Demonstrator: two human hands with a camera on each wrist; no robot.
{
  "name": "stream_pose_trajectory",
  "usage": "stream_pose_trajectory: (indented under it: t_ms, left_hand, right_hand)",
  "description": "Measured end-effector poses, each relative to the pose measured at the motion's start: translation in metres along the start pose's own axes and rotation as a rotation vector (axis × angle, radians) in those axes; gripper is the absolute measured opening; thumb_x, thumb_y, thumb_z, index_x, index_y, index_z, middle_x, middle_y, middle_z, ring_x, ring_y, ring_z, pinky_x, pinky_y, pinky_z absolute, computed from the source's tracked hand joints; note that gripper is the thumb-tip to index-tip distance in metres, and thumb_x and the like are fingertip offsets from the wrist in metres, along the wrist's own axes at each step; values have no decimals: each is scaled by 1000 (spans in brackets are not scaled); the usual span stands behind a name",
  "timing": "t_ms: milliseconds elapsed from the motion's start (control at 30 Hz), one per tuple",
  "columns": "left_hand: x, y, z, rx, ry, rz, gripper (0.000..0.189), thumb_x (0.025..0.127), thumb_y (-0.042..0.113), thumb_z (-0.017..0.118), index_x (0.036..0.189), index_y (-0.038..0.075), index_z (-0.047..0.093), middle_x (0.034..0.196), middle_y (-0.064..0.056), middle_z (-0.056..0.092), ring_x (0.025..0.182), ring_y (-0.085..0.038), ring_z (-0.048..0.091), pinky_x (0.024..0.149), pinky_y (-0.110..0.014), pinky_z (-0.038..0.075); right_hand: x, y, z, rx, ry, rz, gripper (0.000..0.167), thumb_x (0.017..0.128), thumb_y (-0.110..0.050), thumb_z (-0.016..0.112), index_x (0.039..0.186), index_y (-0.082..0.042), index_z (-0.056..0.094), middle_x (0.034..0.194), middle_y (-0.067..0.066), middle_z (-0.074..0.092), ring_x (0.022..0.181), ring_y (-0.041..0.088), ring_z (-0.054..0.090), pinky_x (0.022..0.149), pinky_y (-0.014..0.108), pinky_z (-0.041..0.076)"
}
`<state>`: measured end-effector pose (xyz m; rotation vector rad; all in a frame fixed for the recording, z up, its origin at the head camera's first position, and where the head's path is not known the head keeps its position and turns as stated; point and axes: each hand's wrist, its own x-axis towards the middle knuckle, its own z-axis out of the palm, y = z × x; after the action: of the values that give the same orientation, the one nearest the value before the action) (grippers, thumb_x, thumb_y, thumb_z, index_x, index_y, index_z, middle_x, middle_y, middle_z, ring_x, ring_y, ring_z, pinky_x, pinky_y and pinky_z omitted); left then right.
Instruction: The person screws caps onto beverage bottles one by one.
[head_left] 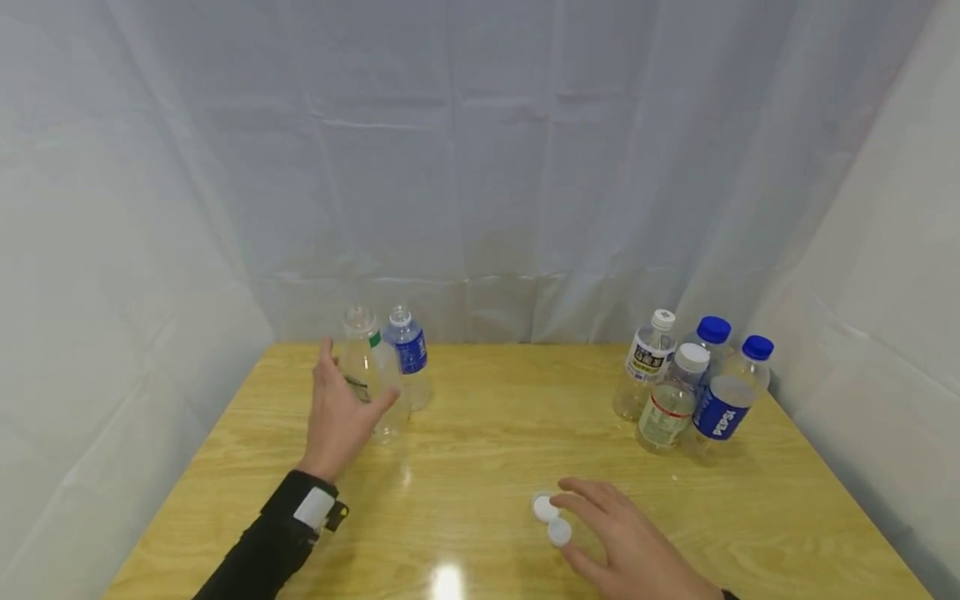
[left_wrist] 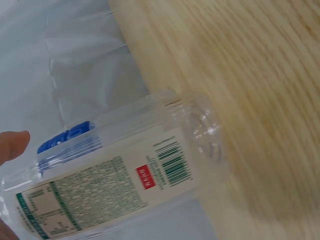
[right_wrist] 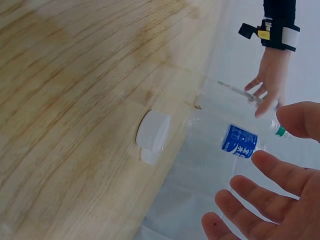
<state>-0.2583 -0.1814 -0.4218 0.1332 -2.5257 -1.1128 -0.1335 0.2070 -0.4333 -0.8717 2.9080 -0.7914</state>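
Note:
A clear, capless plastic bottle (head_left: 385, 367) with a white and green label stands at the left of the table. My left hand (head_left: 341, 417) is spread beside it; in the left wrist view the thumb (left_wrist: 14, 144) is apart from the bottle, whose barcode label (left_wrist: 105, 192) faces the camera. Just behind stands a capless bottle with a blue label (head_left: 409, 352). Toward the front, my right hand (head_left: 618, 537) hovers with parted fingers over two white bottle caps, a farther cap (head_left: 544, 507) and a nearer cap (head_left: 559, 532). In the right wrist view the caps (right_wrist: 153, 132) lie clear of the fingers.
Several capped bottles are grouped at the right: a white-capped bottle (head_left: 643, 367), a shorter white-capped one (head_left: 666, 412), a Pepsi bottle (head_left: 722, 410) and another with a blue cap (head_left: 713, 330). White sheeting (head_left: 465, 183) encloses the wooden table (head_left: 480, 450) at the back and sides.

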Motion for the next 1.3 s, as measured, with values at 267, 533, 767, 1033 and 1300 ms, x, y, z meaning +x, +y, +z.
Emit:
stream_pose_trajectory:
  t_ms: [267,533,767,1033,1300]
  left_hand:
    - [0,-10,10,-30,-31,-62,121,80,35,84,160,14,-5,158,-28,28,134,-49,44,108,-63,40]
    - [2,-13,14,-3,-66,-90,116,83,39,80,159,18,-4,153,-29,36,128,-51,50,101,-65,45]
    - [0,-15,14,41,-62,-101,113,85,40,78,160,16,-3,145,-33,45,118,-50,58,93,-60,52]
    - [-6,-14,9,51,-37,-85,113,83,41,79,160,16,1,134,-33,56,103,-45,65,81,-54,56]
    - [-17,-6,-2,36,-25,-49,114,80,43,81,160,17,4,129,-33,59,103,-46,66,80,-56,56]
  right_hand:
    - [1,2,1,-17,-7,-17,45,94,-35,70,136,-24,59,147,0,53,130,24,53,99,53,52]
    - [3,2,1,-6,-3,-13,46,94,-36,70,137,-23,59,146,2,53,130,25,54,99,54,52]
    - [4,2,2,-7,-9,-16,45,95,-38,69,136,-21,60,146,1,54,129,24,54,99,53,52]
    - [5,1,3,-5,2,-21,43,95,-34,69,136,-26,59,146,2,53,131,24,53,99,54,51]
    - [6,2,5,-11,0,-19,45,93,-34,71,136,-27,59,146,2,54,130,24,53,99,54,51]
